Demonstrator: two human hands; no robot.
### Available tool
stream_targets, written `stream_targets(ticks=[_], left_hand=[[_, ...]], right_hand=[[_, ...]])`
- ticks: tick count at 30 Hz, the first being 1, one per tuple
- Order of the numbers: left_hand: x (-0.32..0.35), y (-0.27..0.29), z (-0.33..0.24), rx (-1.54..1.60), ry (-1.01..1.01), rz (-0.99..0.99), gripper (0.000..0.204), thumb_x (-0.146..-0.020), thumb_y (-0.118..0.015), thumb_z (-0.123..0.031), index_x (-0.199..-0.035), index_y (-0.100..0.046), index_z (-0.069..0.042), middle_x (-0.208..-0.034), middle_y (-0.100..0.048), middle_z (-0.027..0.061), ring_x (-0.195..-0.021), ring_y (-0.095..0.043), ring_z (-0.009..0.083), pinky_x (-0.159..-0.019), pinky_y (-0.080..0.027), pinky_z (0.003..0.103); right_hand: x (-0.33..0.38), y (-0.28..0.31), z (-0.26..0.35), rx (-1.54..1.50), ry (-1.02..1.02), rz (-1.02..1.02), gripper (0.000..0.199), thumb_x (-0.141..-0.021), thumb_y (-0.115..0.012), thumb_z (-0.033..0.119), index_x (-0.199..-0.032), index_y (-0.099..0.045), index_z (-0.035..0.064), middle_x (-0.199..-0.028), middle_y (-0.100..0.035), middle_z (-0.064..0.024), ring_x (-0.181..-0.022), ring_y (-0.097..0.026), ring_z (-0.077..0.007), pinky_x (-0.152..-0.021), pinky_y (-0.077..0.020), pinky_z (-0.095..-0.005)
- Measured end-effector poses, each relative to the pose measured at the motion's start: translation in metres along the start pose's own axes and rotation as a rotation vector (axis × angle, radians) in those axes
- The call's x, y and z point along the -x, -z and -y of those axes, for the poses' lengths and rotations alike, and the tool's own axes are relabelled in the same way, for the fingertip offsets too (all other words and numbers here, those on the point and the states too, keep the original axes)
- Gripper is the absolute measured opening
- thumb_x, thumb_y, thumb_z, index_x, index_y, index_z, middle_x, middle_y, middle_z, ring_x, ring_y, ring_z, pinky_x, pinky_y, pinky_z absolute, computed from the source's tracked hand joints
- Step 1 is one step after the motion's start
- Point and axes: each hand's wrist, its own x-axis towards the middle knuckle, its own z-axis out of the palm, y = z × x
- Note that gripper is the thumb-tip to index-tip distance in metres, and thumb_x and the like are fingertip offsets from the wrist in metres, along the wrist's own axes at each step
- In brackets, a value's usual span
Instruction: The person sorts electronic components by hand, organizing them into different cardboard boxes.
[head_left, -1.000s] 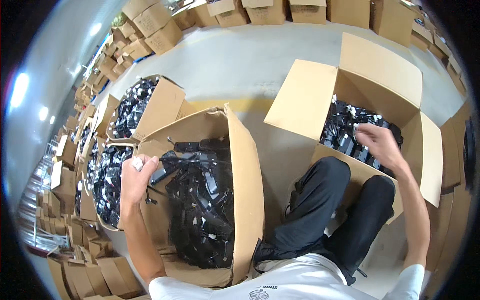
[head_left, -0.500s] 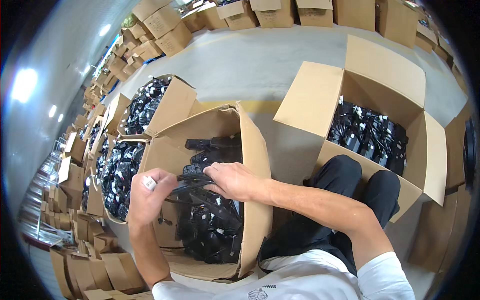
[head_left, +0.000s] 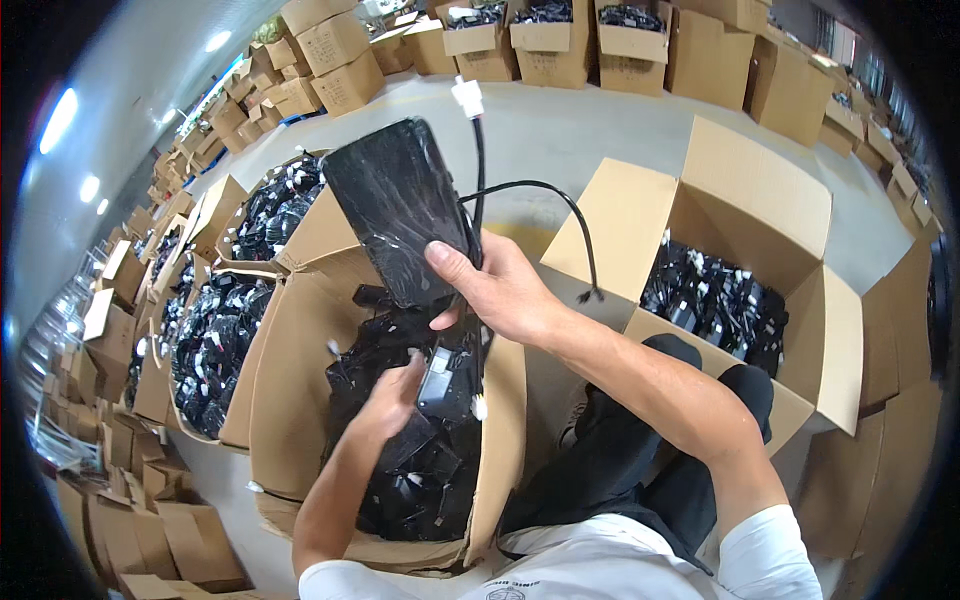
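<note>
**Black panel lifted over the middle box**

At centre left, your left hand (head_left: 395, 395) reaches into the open middle box (head_left: 290, 400), fingers closed on a small black part (head_left: 447, 375). Just right, upper centre, your right hand (head_left: 500, 285) grips a flat black panel (head_left: 400, 205); its cable (head_left: 545, 200) loops rightward. Another open box (head_left: 760, 200) sits at right.
</note>
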Motion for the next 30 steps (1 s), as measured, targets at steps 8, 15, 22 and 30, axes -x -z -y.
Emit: stream_targets(ticks=[8,15,22,30], left_hand=[[-0.018,-0.074,-0.037,0.494,0.088,0.189,0.068,-0.104,-0.037,-0.057,-0.133,-0.053,0.002,-0.124,-0.064,0.0127,-0.112,-0.062,0.0243,-0.097,-0.049,0.042],[-0.023,-0.110,-0.061,0.915,0.092,0.763,0.080,-0.098,-0.038,-0.067,-0.152,-0.039,-0.008,-0.150,-0.044,0.0256,-0.128,-0.054,0.0443,-0.099,-0.051,0.058],[-0.039,-0.163,-0.064,1.040,0.109,1.042,0.058,-0.098,-0.060,-0.041,-0.140,-0.048,-0.003,-0.129,-0.057,0.0279,-0.087,-0.067,0.0347,-0.064,-0.059,0.041],[-0.048,-0.159,-0.122,0.116,-0.232,0.283,0.044,-0.096,-0.069,-0.024,-0.128,-0.052,0.001,-0.110,-0.069,0.0106,-0.095,-0.070,0.0216,-0.086,-0.057,0.035]], right_hand=[[0.021,0.014,0.008,-0.030,0.115,-0.167,0.051,-0.103,-0.055,0.040,-0.128,-0.053,-0.0043,-0.113,-0.061,-0.0097,-0.103,-0.065,-0.0182,-0.080,-0.0645,-0.0367],[0.018,0.014,0.058,-0.158,0.238,-0.220,0.059,-0.100,-0.055,0.046,-0.132,-0.052,-0.0029,-0.118,-0.065,-0.0114,-0.100,-0.069,-0.0206,-0.085,-0.0636,-0.0364],[0.056,0.024,0.067,-0.131,0.285,-0.279,0.048,-0.103,-0.055,0.038,-0.128,-0.056,-0.0037,-0.120,-0.066,-0.0138,-0.102,-0.069,-0.0224,-0.088,-0.0622,-0.0377],[0.099,0.116,0.063,0.684,0.623,-0.594,0.036,-0.094,-0.062,-0.002,-0.130,-0.057,-0.0006,-0.116,-0.064,-0.0095,-0.104,-0.060,-0.0173,-0.092,-0.0465,-0.0282]])
